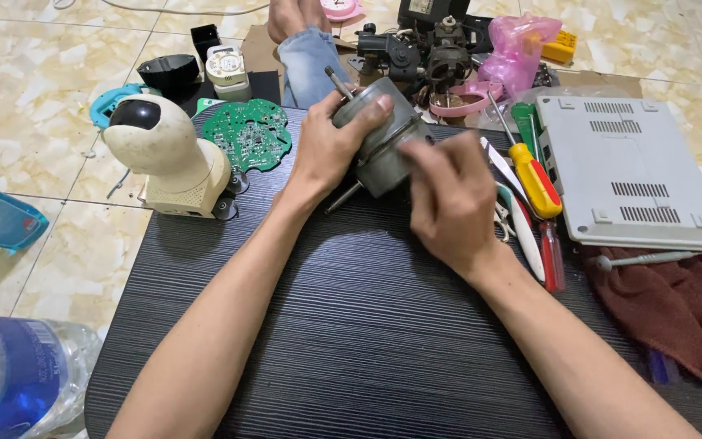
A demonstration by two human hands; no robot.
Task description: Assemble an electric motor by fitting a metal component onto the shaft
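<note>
Big dark bench, ribbed wood-grain top, fills the middle of the room's floor area. On it, right of the motor, a flat grey plastic case w/ vent slots, lying on a brownish-red rag. Left of the motor, a cream dome camera, scuffed, black lens window, and a round green circuit board just beside it.

Now the motor itself: dull grey metal cylinder, steel shaft poking out both ends, held tilted just above the bench, centre-back. Left hand wraps the upper end, fingers closed round the casing. Right hand covers the lower side, fingers curled against the housing, looks like a grip too.

Progress, my read: casing is in one piece, no screws or covers off it, so opening hasn't started; it's at the inspect/turn-over stage.

Smallest: yellow-and-red screwdriver just right of the motor, untouched.
</note>
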